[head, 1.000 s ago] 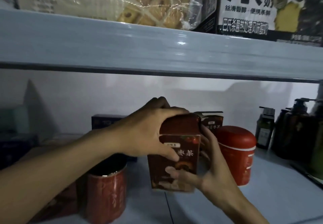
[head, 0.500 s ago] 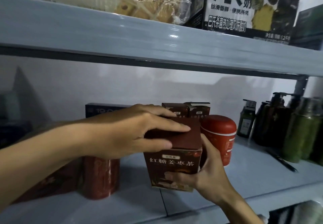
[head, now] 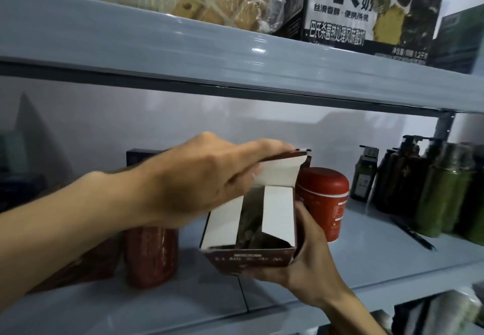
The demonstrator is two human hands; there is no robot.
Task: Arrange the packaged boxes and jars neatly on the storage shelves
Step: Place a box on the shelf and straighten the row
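Over on the left a dark red tin point(head: 150, 256) sits on the shelf point(head: 379, 261). My left hand point(head: 199, 180) is pinching the lifted lid flap of the brown tea box point(head: 248, 258), top wide open. My right hand point(head: 306, 253) grips the box's lower right corner, just above the shelf. Red jar point(head: 324, 201) right behind, green bottles point(head: 442, 190) further right.

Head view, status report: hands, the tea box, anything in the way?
Left hand lifting the lid flap. Right hand gripping the tea box, open, tilted. Red jar close behind; nothing blocking.
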